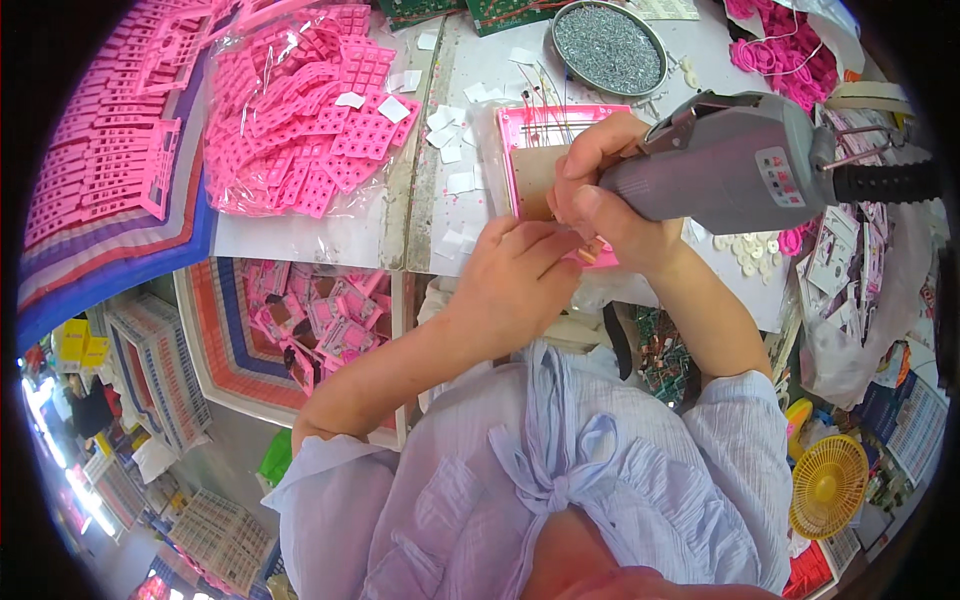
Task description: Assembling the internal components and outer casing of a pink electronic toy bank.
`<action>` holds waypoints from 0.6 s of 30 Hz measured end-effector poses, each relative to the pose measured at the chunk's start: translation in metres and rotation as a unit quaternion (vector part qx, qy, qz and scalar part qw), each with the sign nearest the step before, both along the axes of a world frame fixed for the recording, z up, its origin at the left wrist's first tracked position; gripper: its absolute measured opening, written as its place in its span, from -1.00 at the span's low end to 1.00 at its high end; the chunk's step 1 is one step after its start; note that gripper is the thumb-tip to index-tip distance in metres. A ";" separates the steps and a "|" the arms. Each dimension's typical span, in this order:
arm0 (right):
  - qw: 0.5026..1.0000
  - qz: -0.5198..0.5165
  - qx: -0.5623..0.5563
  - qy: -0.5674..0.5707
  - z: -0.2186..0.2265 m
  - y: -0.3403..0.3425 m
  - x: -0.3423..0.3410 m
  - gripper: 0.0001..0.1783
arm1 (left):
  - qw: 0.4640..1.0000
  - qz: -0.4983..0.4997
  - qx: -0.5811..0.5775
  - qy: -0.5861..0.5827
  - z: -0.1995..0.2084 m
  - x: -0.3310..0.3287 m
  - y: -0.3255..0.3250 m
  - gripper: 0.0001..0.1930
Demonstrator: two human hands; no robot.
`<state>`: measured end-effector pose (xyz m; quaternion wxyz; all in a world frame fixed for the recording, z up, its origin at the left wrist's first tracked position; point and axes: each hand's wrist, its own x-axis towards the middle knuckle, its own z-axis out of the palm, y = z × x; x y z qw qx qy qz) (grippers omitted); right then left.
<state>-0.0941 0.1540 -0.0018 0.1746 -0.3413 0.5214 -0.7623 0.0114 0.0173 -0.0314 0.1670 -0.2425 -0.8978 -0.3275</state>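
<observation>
Right hand (640, 215): fingers curled around the front end of a grey power tool (725, 165), thumb bent along its near side. The tool lies aslant above the worktable (320, 240), its black cable (885, 183) leading off to the right.

Left hand (520, 270): reaches in from the left, fingertips together at the near end of a pink casing (545, 118) — cannot tell whether they pinch a part or only press; the right hand partly covers the spot.

The casing lies on the table directly ahead of the person, a brown board (530, 178) inside it and thin wires (535, 92) at its far end. Far side, just beyond the casing: a round dish (612, 94) of small grey metal pieces (608, 45). Left of the casing: scattered white paper bits (445, 128), then a clear bag of pink perforated parts (320, 125). Near left — a crate (400, 315) with pink pieces (335, 312).
</observation>
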 end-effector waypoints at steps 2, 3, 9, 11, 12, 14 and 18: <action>1.000 0.000 0.004 -0.002 0.000 0.000 0.000 -0.79 | 0.999 -0.036 -0.036 -0.005 -0.007 -0.004 -0.001 -0.87; 1.000 0.003 0.004 -0.003 0.001 0.000 0.000 -0.79 | 0.997 -0.051 -0.055 -0.008 -0.008 -0.004 -0.001 -0.87; 1.000 0.000 -0.004 0.009 0.000 -0.001 -0.001 -0.79 | 0.995 -0.084 -0.037 -0.036 -0.003 -0.008 0.002 -0.87; 1.000 -0.002 -0.002 0.004 0.001 0.000 -0.001 -0.79 | 0.995 -0.097 -0.017 -0.034 -0.006 -0.005 0.003 -0.85; 1.000 -0.002 -0.002 0.002 0.000 0.000 0.000 -0.79 | 0.994 -0.101 -0.009 -0.034 -0.008 -0.003 0.004 -0.85; 1.000 -0.003 -0.006 -0.014 0.000 0.000 0.000 -0.79 | 0.994 -0.097 0.023 -0.048 -0.014 0.000 0.004 -0.83; 0.996 -0.008 -0.025 -0.085 0.001 0.001 0.001 -0.80 | 0.992 -0.101 0.063 -0.042 -0.012 -0.003 0.002 -0.78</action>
